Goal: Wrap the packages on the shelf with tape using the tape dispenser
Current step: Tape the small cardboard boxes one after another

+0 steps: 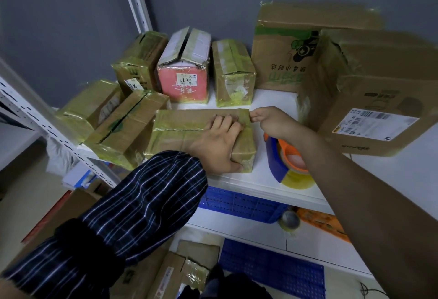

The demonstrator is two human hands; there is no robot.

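Closest in, the dark striped sleeve (142,204) leads up to the left hand (218,147), fingers spread across the top of the flat brown cardboard box (180,130) and thumb hooked down over its near face, clamping it to the white shelf (384,170). Just beside the box, under the bare forearm, the blue and orange plastic tape dispenser (279,163) with its yellow roll lies near the shelf's front lip, and nobody is holding it. That is the first worry: a sweep of the forearm could nudge it over the lip. A little farther on, the right hand (272,121) has its fingertips pinched together on the box's far right top corner; whether they grip a loose tape end or the cardboard itself, I cannot tell. If it is tape, a pull at an angle could wrinkle it or fold it onto itself. If the left hand eases off, the box may skid towards the neighbours crowded on its left. Behind, the pink-fronted carton (182,83) and the tall brown printed carton (279,62) stand close, so a hard shove could knock that back row.
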